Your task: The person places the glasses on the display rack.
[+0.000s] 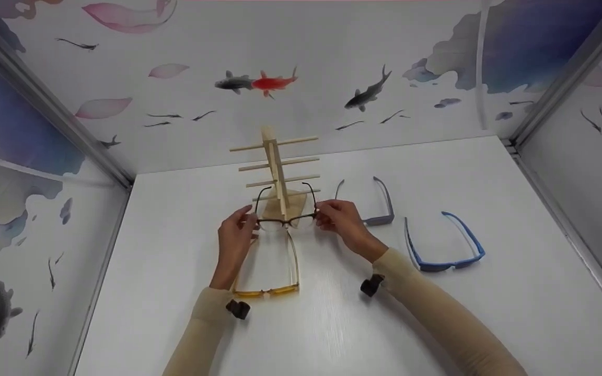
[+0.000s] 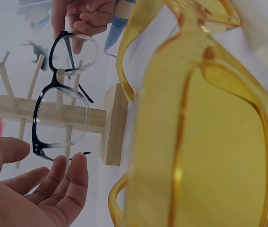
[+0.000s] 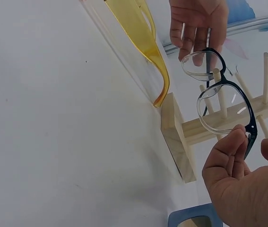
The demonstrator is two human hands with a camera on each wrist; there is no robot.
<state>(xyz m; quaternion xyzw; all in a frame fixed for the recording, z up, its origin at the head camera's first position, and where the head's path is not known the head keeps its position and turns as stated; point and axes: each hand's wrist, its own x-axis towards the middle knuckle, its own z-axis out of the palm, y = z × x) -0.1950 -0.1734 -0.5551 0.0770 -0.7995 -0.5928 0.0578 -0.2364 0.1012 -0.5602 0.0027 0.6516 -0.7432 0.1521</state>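
Note:
Black-and-clear eyeglasses (image 1: 285,222) are in front of the wooden display stand (image 1: 276,172), temples pointing toward it. My left hand (image 1: 236,235) holds them at the left hinge, fingers bent around that corner in the left wrist view. At the opposite hinge, my right hand (image 1: 345,224) has its curled fingertips on the rim, as the right wrist view shows. The bridge appears close to a wooden peg (image 3: 220,94); whether it rests there I cannot tell. Yellow glasses (image 1: 267,292) lie below the hands, their temples toward the stand.
Grey-blue glasses (image 1: 379,219) lie just beyond my right hand. Farther right are bright blue glasses (image 1: 452,265). The white table (image 1: 332,334) meets patterned panels (image 1: 175,136) at the back and sides. The stand's pegs stick out to both sides.

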